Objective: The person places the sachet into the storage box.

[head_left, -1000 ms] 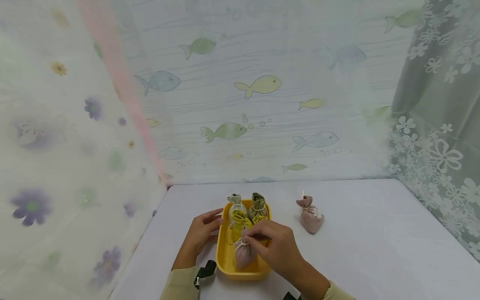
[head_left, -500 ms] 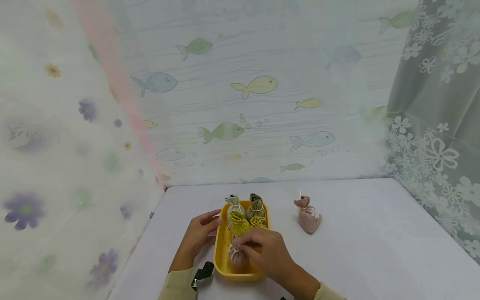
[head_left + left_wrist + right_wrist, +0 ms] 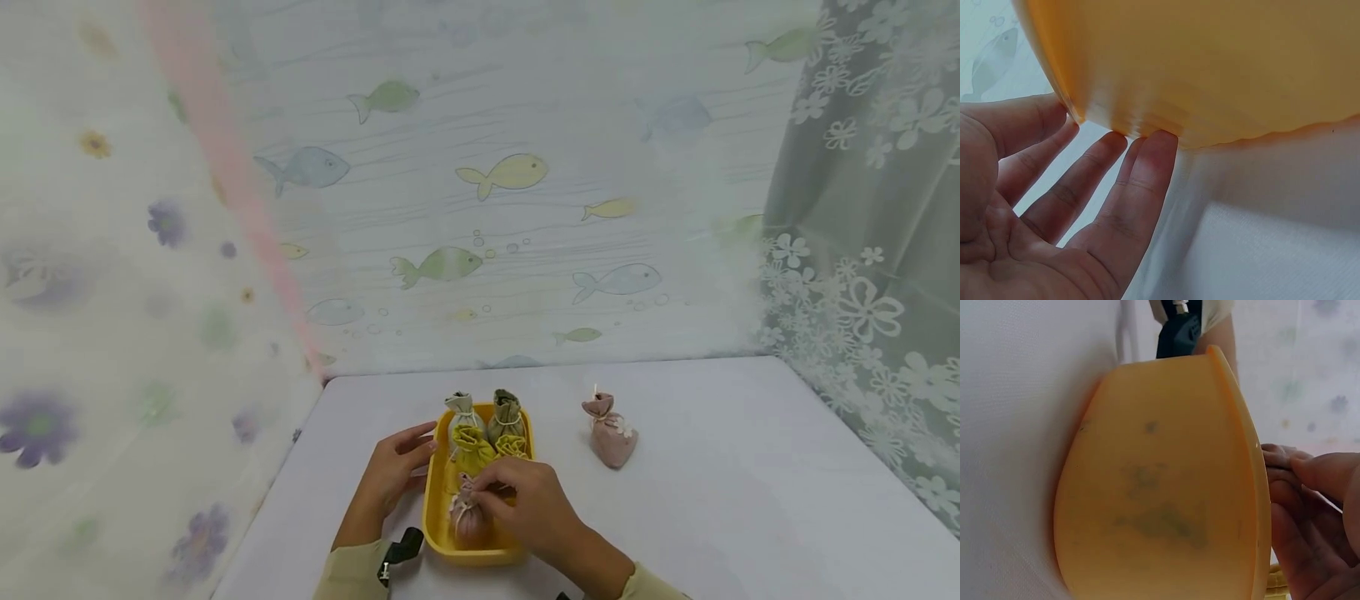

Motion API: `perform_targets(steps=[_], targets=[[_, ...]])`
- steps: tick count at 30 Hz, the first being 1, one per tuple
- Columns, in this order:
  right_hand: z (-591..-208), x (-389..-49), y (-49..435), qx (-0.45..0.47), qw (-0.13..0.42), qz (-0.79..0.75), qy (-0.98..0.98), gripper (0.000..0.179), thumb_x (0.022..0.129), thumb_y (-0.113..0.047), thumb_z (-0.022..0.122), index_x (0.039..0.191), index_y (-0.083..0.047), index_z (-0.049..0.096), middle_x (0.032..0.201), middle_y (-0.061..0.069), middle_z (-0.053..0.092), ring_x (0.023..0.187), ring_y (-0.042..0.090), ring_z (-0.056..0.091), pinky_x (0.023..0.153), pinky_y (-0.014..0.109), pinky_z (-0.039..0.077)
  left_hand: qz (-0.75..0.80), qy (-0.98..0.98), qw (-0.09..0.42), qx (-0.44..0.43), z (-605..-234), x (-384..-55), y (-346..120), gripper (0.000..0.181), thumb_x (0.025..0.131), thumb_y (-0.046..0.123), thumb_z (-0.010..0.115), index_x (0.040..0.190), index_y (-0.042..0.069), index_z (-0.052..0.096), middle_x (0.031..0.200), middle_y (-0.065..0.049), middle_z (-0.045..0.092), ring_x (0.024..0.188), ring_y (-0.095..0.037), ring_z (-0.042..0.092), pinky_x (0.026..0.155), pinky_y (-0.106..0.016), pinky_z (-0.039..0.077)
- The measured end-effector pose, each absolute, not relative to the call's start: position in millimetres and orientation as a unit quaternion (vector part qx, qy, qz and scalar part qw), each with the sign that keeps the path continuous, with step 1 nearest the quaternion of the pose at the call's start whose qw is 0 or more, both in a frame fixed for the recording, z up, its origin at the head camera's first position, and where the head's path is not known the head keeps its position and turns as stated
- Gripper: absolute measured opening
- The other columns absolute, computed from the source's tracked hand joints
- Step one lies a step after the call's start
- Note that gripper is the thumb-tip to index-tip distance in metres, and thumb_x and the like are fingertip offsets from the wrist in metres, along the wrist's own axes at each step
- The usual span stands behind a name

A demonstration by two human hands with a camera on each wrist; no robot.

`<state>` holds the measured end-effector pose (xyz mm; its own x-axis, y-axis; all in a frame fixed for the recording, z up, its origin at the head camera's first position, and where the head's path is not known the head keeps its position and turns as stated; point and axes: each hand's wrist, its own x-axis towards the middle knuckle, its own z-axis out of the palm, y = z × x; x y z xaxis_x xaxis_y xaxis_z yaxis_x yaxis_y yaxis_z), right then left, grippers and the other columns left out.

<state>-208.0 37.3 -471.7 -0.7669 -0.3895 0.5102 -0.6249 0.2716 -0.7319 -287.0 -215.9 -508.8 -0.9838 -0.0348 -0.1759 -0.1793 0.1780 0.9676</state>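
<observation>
A yellow plastic tub (image 3: pixel 480 557) stands on the white table, holding several small drawstring pouches. Near its front end, my right hand (image 3: pixel 531 507) pinches the gathered neck of a dusty-pink pouch (image 3: pixel 471 527) between thumb and fingers. Behind that sit a yellow pouch (image 3: pixel 474 454), a second yellow one (image 3: pixel 512 446) partly covered by the hand, a pale grey pouch (image 3: pixel 461 408) and an olive pouch (image 3: pixel 506 417). My left hand (image 3: pixel 392 468) rests its extended fingertips against the tub's left side; the left wrist view shows them on the outer wall (image 3: pixel 1210 75).
Another pink pouch (image 3: pixel 613 440) with a white flower lies on the table (image 3: pixel 712 483) to the right of the tub. A fish-print curtain (image 3: pixel 465 208) hangs behind the table, with a flowered sheet (image 3: pixel 112 333) on the left and a lace curtain (image 3: pixel 862 292) on the right.
My right hand has moved left and slightly down, bringing the pink pouch lower into the front of the tub. The left hand stays at the tub's side.
</observation>
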Motion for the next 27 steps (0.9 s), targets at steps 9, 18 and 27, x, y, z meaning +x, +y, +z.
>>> perform_targets(steps=[9,18,27], targets=[[-462.4,-211.0,44.9,0.317,0.175,0.465,-0.808,0.012,0.089,-0.019,0.083,0.092,-0.025,0.073,0.097,-0.016,0.068,0.086,0.000,0.065,0.076,0.022,0.062,0.640,0.763,0.059,-0.071,-507.8,-286.3,-216.5,0.049,0.096,0.031,0.075,0.143,0.022,0.063,0.145,-0.017,0.061,0.114,-0.031,0.072,0.082,-0.042,0.065],[-450.0,-217.9,62.2,0.266,0.206,0.441,-0.832,0.016,0.086,-0.022,0.086,0.095,-0.023,0.073,0.102,-0.016,0.063,0.090,0.005,0.067,0.078,0.030,0.063,0.643,0.760,0.059,-0.074,-509.5,-284.5,-217.7,0.050,0.095,0.031,0.076,0.143,0.022,0.063,0.145,-0.017,0.061,0.113,-0.029,0.072,0.082,-0.042,0.065],[-448.1,-235.2,86.7,0.199,0.247,0.390,-0.865,0.024,0.085,-0.027,0.088,0.104,-0.023,0.073,0.114,-0.011,0.063,0.111,0.008,0.063,0.093,0.038,0.060,0.647,0.757,0.062,-0.069,-509.7,-286.7,-217.8,0.049,0.096,0.030,0.075,0.143,0.021,0.063,0.145,-0.018,0.060,0.114,-0.030,0.072,0.082,-0.043,0.065]])
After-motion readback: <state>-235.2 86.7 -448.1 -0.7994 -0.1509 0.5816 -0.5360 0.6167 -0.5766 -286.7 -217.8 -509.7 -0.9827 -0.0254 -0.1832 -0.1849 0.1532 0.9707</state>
